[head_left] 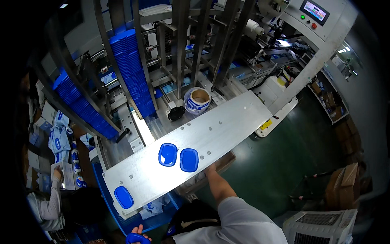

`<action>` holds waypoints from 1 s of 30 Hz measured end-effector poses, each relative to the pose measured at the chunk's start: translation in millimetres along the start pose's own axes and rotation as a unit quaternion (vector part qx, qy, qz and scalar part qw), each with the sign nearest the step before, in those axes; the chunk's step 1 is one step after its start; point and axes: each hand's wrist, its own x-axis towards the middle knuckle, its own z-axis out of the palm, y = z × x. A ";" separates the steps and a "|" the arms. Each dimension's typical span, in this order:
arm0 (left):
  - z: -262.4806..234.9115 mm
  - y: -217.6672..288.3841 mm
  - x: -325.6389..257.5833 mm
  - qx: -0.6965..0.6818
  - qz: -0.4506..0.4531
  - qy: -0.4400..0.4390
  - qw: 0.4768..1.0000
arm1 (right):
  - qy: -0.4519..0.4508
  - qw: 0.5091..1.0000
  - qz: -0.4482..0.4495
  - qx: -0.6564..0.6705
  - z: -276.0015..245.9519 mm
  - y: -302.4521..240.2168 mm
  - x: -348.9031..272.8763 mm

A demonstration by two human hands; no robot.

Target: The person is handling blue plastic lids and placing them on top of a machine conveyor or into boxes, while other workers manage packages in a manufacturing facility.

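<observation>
While the right hand [211, 167] hides under the metal shelf [227, 122], grip unseen, the left hand [138, 236] pinches a blue lid [136, 239].

Probably a factory packaging line: metal machine frame [191, 44], stacked blue lids [134, 69], control panel [315, 12].

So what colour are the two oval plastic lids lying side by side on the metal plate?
Blue, both oval plastic lids, clearest in the head view.
</observation>
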 end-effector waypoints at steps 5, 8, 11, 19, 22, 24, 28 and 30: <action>0.6 3.8 7.8 0.003 -0.008 -0.018 1.000 | -0.010 0.857 -0.172 -0.486 -64.4 15.6 70.8; 9.2 7.3 0.2 0.017 -0.025 0.030 0.999 | -0.010 0.858 -0.158 -0.489 -59.1 22.0 70.0; 16.8 8.5 -4.8 0.034 -0.037 0.078 0.996 | 0.004 0.869 -0.150 -0.471 -52.2 21.0 69.6; -49.0 -12.8 27.2 -0.001 0.012 0.033 0.999 | 0.026 0.881 -0.150 -0.448 -44.0 17.1 72.2; -9.4 -2.2 12.3 0.001 -0.005 -0.063 0.998 | 0.029 0.883 -0.150 -0.443 -43.4 17.6 73.1; -10.4 -3.0 13.7 -0.009 -0.006 -0.065 0.998 | 0.032 0.885 -0.149 -0.439 -42.2 17.8 74.5; -10.1 -2.4 14.1 -0.015 -0.010 -0.067 0.998 | 0.036 0.888 -0.147 -0.435 -40.6 19.9 74.2; -9.6 -2.8 14.0 -0.016 -0.010 -0.063 0.998 | 0.039 0.890 -0.146 -0.430 -39.1 20.0 73.9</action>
